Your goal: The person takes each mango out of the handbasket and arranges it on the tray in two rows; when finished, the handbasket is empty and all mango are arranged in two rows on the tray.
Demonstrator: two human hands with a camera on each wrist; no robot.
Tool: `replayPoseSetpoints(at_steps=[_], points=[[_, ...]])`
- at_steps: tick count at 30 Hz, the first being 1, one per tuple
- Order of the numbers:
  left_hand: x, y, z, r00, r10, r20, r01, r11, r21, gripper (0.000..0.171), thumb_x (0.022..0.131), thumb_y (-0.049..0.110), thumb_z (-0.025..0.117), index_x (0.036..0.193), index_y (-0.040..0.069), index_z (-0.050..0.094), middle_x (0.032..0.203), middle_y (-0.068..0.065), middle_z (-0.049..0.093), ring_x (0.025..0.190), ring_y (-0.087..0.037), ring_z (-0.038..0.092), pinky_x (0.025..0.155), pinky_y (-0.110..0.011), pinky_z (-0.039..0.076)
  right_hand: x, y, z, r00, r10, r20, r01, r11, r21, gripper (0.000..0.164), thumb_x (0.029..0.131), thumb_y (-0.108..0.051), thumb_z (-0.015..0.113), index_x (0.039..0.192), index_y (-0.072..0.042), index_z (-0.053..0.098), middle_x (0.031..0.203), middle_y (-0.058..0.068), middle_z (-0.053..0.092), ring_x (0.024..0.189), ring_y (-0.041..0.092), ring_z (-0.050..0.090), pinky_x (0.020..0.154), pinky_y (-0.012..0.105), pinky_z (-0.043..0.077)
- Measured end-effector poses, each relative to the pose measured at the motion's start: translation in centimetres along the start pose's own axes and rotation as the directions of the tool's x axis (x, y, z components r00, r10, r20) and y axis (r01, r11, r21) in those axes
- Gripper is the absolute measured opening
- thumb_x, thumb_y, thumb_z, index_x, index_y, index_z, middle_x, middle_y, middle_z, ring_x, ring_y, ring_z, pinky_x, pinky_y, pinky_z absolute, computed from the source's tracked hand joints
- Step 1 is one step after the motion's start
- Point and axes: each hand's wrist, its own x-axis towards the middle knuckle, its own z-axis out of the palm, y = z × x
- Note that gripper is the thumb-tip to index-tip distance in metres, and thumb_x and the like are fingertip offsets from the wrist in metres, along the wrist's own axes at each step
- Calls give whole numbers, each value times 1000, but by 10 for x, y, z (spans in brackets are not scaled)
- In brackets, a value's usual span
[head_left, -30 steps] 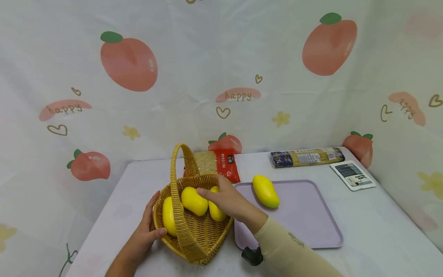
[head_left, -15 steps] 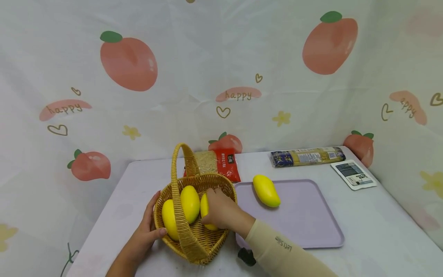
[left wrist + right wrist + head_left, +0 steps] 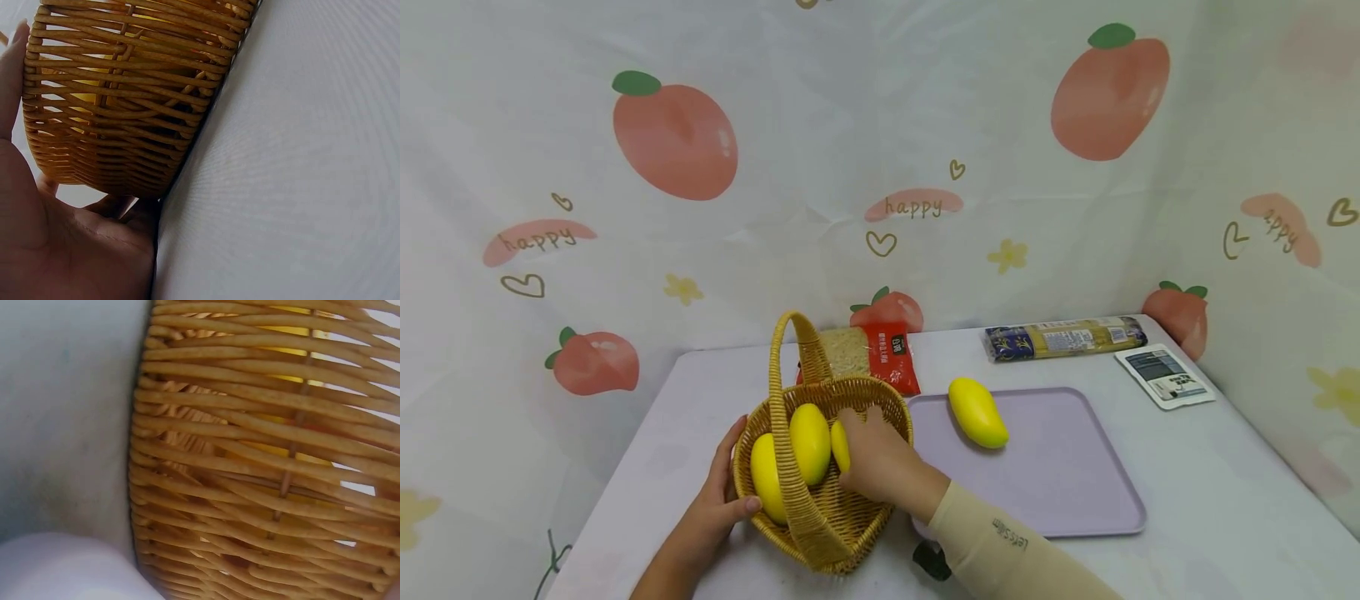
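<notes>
A wicker basket (image 3: 820, 546) with a tall arched handle stands on the table, with yellow mangoes inside. My left hand (image 3: 715, 500) grips its left side, thumb over the rim and fingers along the outer wall; in the left wrist view the palm (image 3: 81, 244) lies against the weave. Inside the basket's right half, my right hand (image 3: 887, 462) holds a mango (image 3: 839, 446), mostly hidden behind the fingers. Two more mangoes lie left of it: one upright mango (image 3: 810, 443) in the middle and another mango (image 3: 766, 477) partly behind the handle. The right wrist view shows mainly basket wall (image 3: 250, 431).
Right of the basket lies a lilac tray (image 3: 1060, 483) bearing a single mango (image 3: 977, 412). Behind the basket is a red bag (image 3: 891, 358) of noodles. A long noodle pack (image 3: 1067, 340) and a white packet (image 3: 1165, 377) lie at the back right.
My right hand has gone deeper into the basket, round the right-hand mango. The middle mango has turned more upright and shifted left slightly. My left hand stays on the basket.
</notes>
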Motion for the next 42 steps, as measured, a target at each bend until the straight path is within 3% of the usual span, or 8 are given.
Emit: replayPoseSetpoints(at_steps=[5,9,16,19,22,25,33,42], points=[[-1,-1,-1,1000,-24,-14,24,1000,2,110,99,22,79,175,38,1,179,-18,2,153,-9,30,111,-20,34,2,8,-4,999,-20,-37,27,983,179,94,81,-14,92,160,-8,41,128,21,47,94,27,56,77,43,55],[-3,-2,-1,999,-42,-25,42,999,8,110,99,23,79,175,38,0,179,-20,3,151,-9,32,111,-20,35,1,16,-12,995,-89,-46,99,932,350,93,86,-16,89,164,-13,40,142,15,51,112,27,54,91,49,53],[-5,-2,-1,999,-39,-15,39,999,1,111,99,21,78,175,35,-2,179,-19,1,150,-6,34,111,-20,35,-10,26,-33,993,-121,-17,99,719,688,89,95,-19,87,168,-23,37,156,8,49,126,31,56,106,54,51],[-4,-4,-2,999,-33,-16,33,999,-10,111,99,21,77,175,35,-2,179,-19,1,147,-2,37,111,-21,36,-16,31,-42,994,-110,8,65,646,761,84,95,-19,86,165,-21,39,152,11,52,124,34,58,103,51,53],[-4,-6,-3,999,-33,-13,33,999,-14,111,99,21,77,175,36,-2,180,-16,-1,148,-1,34,111,-20,35,-22,38,-50,995,-104,5,60,613,788,81,95,-17,86,163,-21,42,148,14,51,121,35,60,98,47,56],[-3,-7,-4,999,-31,-12,31,999,-11,111,99,21,78,175,37,-1,180,-14,-3,150,-2,31,112,-20,34,-28,48,-57,993,-114,-13,80,606,792,79,95,-16,86,162,-21,44,144,18,50,119,37,61,94,46,57],[0,-6,-3,1000,4,2,-4,1000,-9,109,100,21,78,175,38,1,180,-12,-4,156,-10,21,113,-19,32,-50,79,-75,995,-70,-71,100,673,732,77,95,-16,87,161,-24,50,144,18,51,118,37,62,91,47,57],[0,-4,-2,1000,11,-1,-11,1000,-10,111,98,20,79,175,35,1,180,-13,-1,153,-4,28,114,-20,32,-69,109,-92,995,22,-99,56,698,714,75,95,-18,87,160,-17,49,144,20,51,119,38,61,94,45,56]])
